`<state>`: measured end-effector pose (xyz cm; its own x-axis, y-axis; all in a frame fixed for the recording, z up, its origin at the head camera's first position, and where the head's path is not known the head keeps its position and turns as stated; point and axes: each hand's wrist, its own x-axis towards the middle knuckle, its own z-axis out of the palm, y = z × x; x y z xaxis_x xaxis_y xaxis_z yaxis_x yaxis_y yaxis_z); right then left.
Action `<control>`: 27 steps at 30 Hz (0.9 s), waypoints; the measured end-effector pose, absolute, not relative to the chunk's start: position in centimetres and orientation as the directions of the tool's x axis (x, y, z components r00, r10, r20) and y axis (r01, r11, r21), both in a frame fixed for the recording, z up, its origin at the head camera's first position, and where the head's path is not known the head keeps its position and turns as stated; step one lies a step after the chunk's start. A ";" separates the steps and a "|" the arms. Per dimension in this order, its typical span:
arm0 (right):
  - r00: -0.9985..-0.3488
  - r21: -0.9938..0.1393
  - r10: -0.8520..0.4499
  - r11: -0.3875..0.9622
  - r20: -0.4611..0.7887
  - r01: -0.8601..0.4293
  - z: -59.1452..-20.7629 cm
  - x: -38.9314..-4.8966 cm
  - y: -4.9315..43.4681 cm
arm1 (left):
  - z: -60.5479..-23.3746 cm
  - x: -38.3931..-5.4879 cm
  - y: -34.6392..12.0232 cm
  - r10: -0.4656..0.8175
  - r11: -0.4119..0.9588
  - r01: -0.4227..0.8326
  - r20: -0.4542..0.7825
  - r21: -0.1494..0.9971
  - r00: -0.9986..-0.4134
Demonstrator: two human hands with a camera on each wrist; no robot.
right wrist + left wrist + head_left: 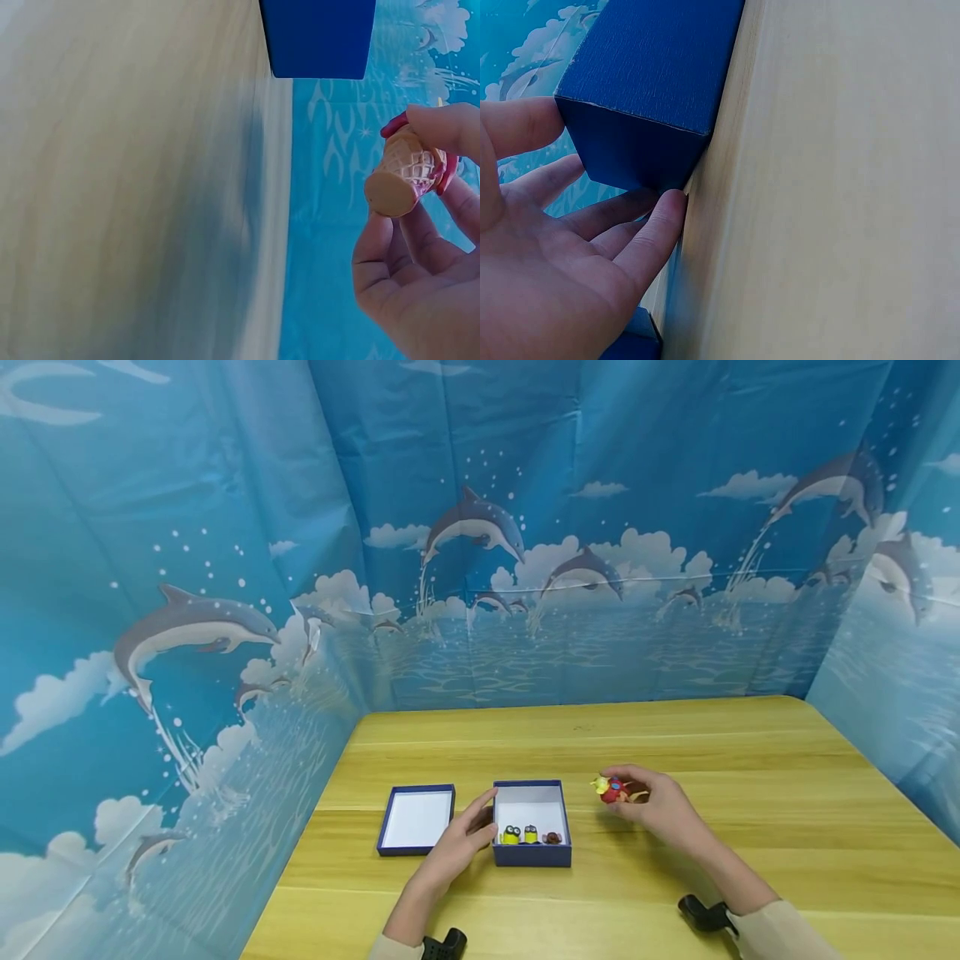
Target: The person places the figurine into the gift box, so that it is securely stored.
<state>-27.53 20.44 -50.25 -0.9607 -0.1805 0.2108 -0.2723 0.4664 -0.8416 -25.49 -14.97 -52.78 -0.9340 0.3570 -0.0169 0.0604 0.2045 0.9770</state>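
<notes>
Off the table, to the right of the blue box (532, 856), my right hand (660, 806) pinches a small toy figure (613, 789) between thumb and fingers. It is red and yellow with a blue spot; its tan waffle-cone base (394, 193) shows in the right wrist view. My left hand (457, 847) rests against the left side of the box, its fingers fairly straight and the thumb at the upper edge. Inside the box, along its front wall, sit two yellow figures with goggle-like eyes (511, 835) and a small brown-and-pink figure (552, 838).
A shallow box lid (417, 817), white inside with a blue rim, lies on the table left of the box. The wooden table (750, 760) reaches back to a blue dolphin-print curtain (630, 635). Black wrist straps (705, 914) sit on both forearms.
</notes>
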 end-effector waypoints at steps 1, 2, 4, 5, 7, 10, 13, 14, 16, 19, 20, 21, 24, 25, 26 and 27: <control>-0.960 -0.838 -0.182 0.470 0.214 -0.276 -50.2 -27.5 20.4 | -52.8 -25.5 -15.0 0.357 0.205 0.059 -0.018 0.977 -0.934; -0.959 -0.834 -0.182 0.475 0.217 -0.279 -50.1 -27.5 20.3 | -52.7 -25.5 -15.0 0.356 0.205 0.058 -0.019 0.977 -0.934; -0.959 -0.832 -0.178 0.480 0.218 -0.278 -50.0 -27.6 20.1 | -52.7 -25.4 -15.1 0.357 0.204 0.057 -0.020 0.977 -0.934; -0.959 -0.830 -0.180 0.482 0.219 -0.280 -49.9 -27.6 20.1 | -52.7 -25.4 -15.1 0.356 0.204 0.057 -0.020 0.977 -0.934; -0.960 -0.831 -0.182 0.483 0.212 -0.275 -49.7 -27.6 19.9 | -52.6 -25.4 -15.2 0.358 0.202 0.055 -0.022 0.978 -0.933; -0.966 -0.836 -0.172 0.487 0.195 -0.255 -49.5 -27.5 19.8 | -52.7 -25.5 -15.1 0.362 0.198 0.055 -0.021 0.979 -0.932; -0.969 -0.838 -0.169 0.489 0.181 -0.242 -49.3 -27.5 19.6 | -52.8 -25.5 -15.1 0.362 0.196 0.050 -0.025 0.979 -0.932; -0.971 -0.841 -0.165 0.487 0.176 -0.235 -49.3 -27.5 19.6 | -52.8 -25.5 -15.1 0.362 0.195 0.049 -0.025 0.980 -0.932; -0.971 -0.845 -0.166 0.481 0.171 -0.231 -49.1 -27.4 19.4 | -52.9 -25.6 -15.1 0.359 0.195 0.046 -0.027 0.980 -0.933; -0.972 -0.848 -0.164 0.478 0.168 -0.227 -48.9 -27.4 19.0 | -52.9 -25.6 -15.1 0.359 0.197 0.047 -0.027 0.979 -0.933; -0.972 -0.848 -0.164 0.478 0.170 -0.229 -48.9 -27.4 18.9 | -52.9 -25.6 -15.1 0.358 0.197 0.047 -0.027 0.979 -0.933; -0.971 -0.848 -0.164 0.477 0.172 -0.231 -48.8 -27.4 18.8 | -52.9 -25.6 -15.1 0.357 0.198 0.047 -0.028 0.979 -0.934; -0.969 -0.851 -0.174 0.468 0.176 -0.239 -48.8 -27.4 18.4 | -52.8 -25.5 -15.0 0.356 0.197 0.043 -0.031 0.980 -0.934; -0.969 -0.853 -0.174 0.464 0.177 -0.239 -48.8 -27.4 18.3 | -52.8 -25.5 -15.0 0.353 0.198 0.042 -0.031 0.979 -0.935; -0.967 -0.852 -0.180 0.462 0.182 -0.246 -48.8 -27.5 18.2 | -52.7 -25.5 -15.0 0.352 0.197 0.041 -0.032 0.979 -0.936; -0.967 -0.855 -0.179 0.456 0.183 -0.246 -48.8 -27.5 18.0 | -52.7 -25.4 -15.0 0.351 0.198 0.041 -0.032 0.979 -0.936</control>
<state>-27.52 18.05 -48.81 -0.9668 -0.1788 0.1828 -0.2461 0.4561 -0.8552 -25.45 -14.97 -52.69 -0.9358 0.3511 -0.0315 0.0412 0.1979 0.9794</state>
